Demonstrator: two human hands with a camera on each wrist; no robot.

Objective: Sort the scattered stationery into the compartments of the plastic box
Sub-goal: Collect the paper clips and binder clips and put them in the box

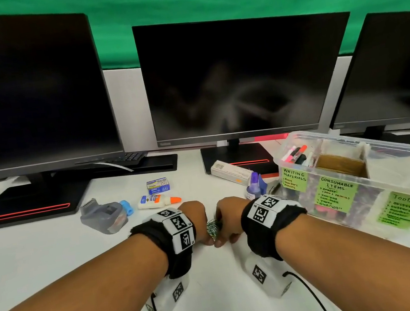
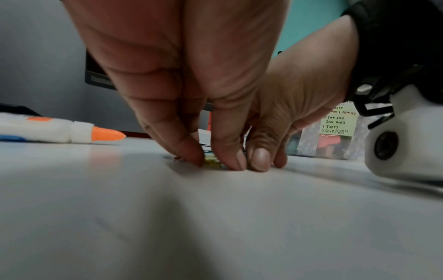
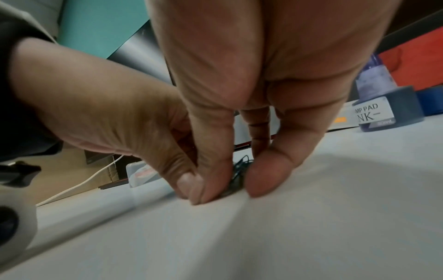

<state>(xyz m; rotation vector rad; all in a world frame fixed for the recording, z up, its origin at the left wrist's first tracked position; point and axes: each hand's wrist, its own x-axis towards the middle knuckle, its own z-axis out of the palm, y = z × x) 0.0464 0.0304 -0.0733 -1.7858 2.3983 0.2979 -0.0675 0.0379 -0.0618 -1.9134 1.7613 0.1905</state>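
Both hands pinch one small heap of paper clips (image 1: 213, 229) between them, the left hand (image 1: 196, 221) and right hand (image 1: 227, 218) meeting fingertip to fingertip on the tabletop (image 1: 80, 252) near its front edge; fingertips (image 2: 236, 161) press down around the clips; the plastic box (image 1: 359, 173) stands toward the right edge, markers in its far compartment; a glue bottle (image 1: 157, 200) and ink bottle (image 1: 253, 186) lie further back, before the monitors (image 1: 239, 71).

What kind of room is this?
Probably an office or computer lab. Three monitors stand in a row on a white desk, and a labelled plastic box holds stationery.
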